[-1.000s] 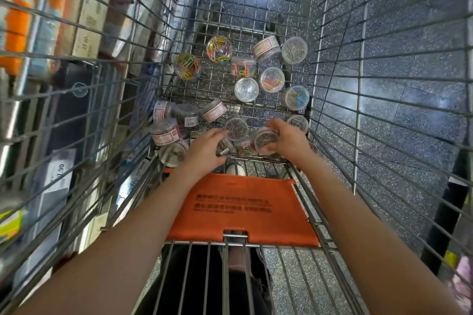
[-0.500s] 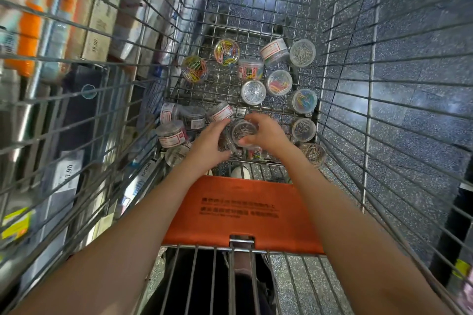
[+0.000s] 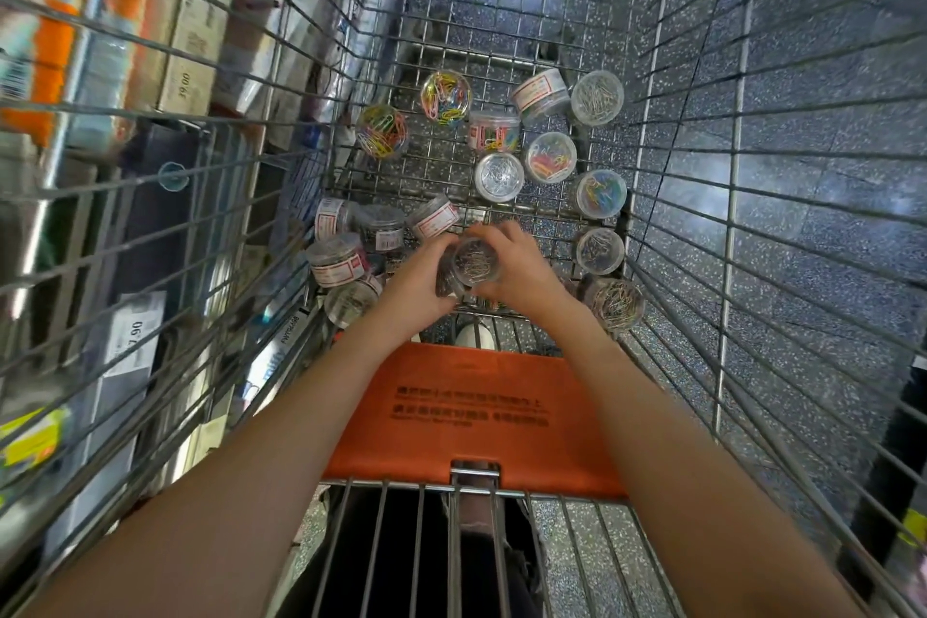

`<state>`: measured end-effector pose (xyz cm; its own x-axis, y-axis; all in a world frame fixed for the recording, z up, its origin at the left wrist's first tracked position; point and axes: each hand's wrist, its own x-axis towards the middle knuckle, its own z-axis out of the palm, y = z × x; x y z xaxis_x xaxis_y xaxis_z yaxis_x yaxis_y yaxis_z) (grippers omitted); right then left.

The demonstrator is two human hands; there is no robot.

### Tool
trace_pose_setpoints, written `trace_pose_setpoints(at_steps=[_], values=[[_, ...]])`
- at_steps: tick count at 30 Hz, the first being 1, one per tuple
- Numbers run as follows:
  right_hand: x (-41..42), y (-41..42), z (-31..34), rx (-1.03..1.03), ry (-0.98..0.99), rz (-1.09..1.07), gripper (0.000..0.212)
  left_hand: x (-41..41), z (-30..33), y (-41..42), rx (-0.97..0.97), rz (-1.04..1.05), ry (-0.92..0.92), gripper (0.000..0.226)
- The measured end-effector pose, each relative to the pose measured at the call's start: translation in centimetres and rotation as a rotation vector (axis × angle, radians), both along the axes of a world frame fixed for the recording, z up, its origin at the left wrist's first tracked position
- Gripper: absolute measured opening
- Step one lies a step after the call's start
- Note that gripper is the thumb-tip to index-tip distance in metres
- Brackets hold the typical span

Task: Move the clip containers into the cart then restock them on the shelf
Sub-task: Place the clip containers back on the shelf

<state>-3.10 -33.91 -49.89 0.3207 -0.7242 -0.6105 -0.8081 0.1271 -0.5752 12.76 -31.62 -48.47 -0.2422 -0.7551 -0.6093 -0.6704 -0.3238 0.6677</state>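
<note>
"What were the hands doing?"

"Both were down in the cart. The left hand and the right hand each had a grip on one clear tub of silver clips, fingers curled round its sides. It sat between them, near the cart floor at the close end. There may have been a second tub under it, but I could not tell."

"Where were the other tubs?"

"All over the cart floor. Some lay on their sides at the left, like the tub with a white and red label. Some stood up farther off, like the tub of bright colored clips and the tub by the right wall."

"So how much was done?"

"I think the first part looked done, since so many tubs were already in the cart. Putting them back on the shelf was still left. Picking this one up might have been the start of that."

"Could you read anything?"

"A little. A box on the shelf said 39.00. A white price tag ended in .90. The orange flap had dark lines of writing, but it was too blurry to read. The tub labels were too small."
</note>
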Motion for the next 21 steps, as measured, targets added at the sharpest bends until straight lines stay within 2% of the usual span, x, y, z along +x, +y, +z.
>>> trace_pose_setpoints(at_steps=[3,6,9,12,16,21], values=[[-0.4,-0.4,0.8,0.05,-0.046,-0.106,0.071,0.7,0.4,0.0,0.019,0.024,0.023,0.077],[-0.8,-0.8,1.9,0.224,-0.142,-0.249,0.067,0.8,1.0,-0.2,0.016,0.027,0.046,0.084],[-0.7,-1.0,2.7,0.353,-0.224,-0.279,0.061,0.2,1.7,-0.6,0.033,0.049,0.041,0.088],[-0.2,-1.0,2.8,0.419,-0.283,-0.319,0.061,0.0,1.8,-1.1,0.034,0.124,0.045,0.083],[-0.5,-1.1,2.8,0.414,-0.291,-0.28,0.067,0.8,1.5,-1.1,0.0,0.143,-0.024,0.076],[-1.8,-1.3,1.7,0.329,-0.153,-0.202,0.067,2.4,1.8,-1.1,0.026,0.132,-0.134,0.075]])
